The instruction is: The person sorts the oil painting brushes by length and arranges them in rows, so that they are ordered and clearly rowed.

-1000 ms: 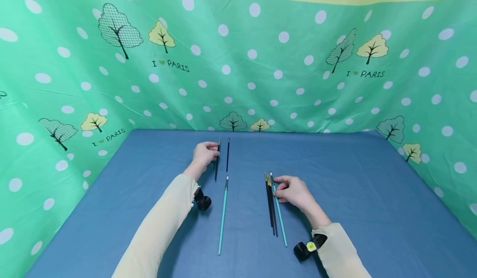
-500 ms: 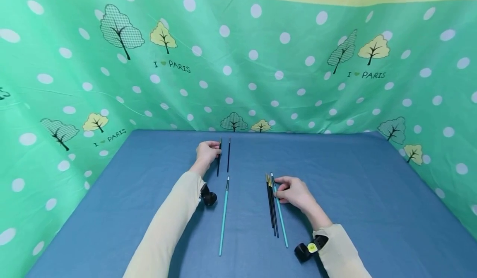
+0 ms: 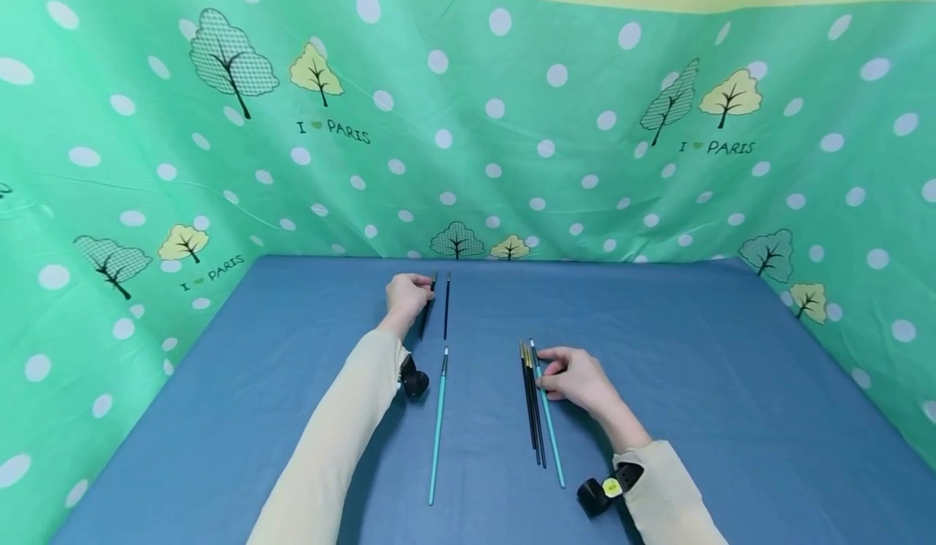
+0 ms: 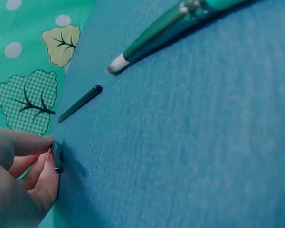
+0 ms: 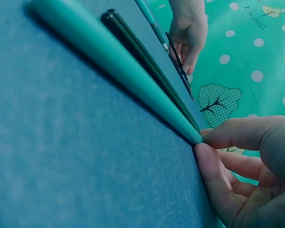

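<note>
My left hand (image 3: 406,295) pinches a slim black paintbrush (image 3: 426,317) near the table's far edge; in the left wrist view the handle (image 4: 56,160) points out between thumb and fingers. Just right of it lies another black paintbrush (image 3: 447,309), apart from the hand. Below these, a teal paintbrush (image 3: 439,423) with a white tip lies lengthwise. My right hand (image 3: 578,376) pinches a second teal paintbrush (image 3: 553,435) near its bristle end, with thumb and finger closed on it in the right wrist view. Several black paintbrushes (image 3: 534,407) with gold ferrules lie close along its left side.
A blue cloth (image 3: 658,326) covers the table. Green dotted fabric (image 3: 556,123) with printed trees hangs behind and at both sides. Black wrist cameras (image 3: 414,381) sit on both wrists, over light sleeves (image 3: 329,439).
My left hand has shifted slightly right and away, and the black paintbrush's near end has moved farther off and now slants left. The right hand and its brushes stay put.
</note>
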Available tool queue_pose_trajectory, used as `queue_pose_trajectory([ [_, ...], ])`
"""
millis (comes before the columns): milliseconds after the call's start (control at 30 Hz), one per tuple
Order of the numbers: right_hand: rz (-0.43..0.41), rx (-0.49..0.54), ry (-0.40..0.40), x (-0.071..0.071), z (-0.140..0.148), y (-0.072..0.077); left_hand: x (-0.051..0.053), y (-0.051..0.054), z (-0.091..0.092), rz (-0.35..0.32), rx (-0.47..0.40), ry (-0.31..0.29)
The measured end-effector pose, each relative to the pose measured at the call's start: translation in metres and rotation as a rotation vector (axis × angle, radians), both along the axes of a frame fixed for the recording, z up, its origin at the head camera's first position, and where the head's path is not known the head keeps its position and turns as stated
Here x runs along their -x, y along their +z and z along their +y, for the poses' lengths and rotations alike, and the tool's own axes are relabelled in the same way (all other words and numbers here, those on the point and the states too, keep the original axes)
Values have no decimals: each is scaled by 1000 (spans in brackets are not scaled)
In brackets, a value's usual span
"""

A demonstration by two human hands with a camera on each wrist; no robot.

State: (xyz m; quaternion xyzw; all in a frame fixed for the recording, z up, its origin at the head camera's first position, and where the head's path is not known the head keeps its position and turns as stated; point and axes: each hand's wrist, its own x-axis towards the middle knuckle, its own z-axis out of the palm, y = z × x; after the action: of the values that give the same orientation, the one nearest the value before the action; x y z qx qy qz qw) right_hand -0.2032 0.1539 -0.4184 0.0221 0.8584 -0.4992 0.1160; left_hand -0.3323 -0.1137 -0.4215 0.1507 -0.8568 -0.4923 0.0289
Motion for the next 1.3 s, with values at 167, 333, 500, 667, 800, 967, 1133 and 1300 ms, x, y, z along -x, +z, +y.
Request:
queue_pose_trajectory([
  [167,-1,3,-6,0,-1,0,3,-3,1,12,32,9],
  [333,-3,-7,-8,0,-2,0,1,-3,1,20,78,2],
  [500,-3,-7,-10,0,-2,0,-2,-1,1,32,116,-4],
  [667,-4,-6,-9,-1,-2,0,-4,0,3,32,126,30],
  [800,0,-7,-7,0,-1,0,-5,0,4,29,117,57],
  [967,3,-7,-4,0,1,0,-12,4,3,27,105,56],
  [1133,6,-6,6,-1,1,1,-23,11,2,27,121,33],
  [1300,2,-2,16,-2,1,2,-38,17,6,25,131,-22],
])
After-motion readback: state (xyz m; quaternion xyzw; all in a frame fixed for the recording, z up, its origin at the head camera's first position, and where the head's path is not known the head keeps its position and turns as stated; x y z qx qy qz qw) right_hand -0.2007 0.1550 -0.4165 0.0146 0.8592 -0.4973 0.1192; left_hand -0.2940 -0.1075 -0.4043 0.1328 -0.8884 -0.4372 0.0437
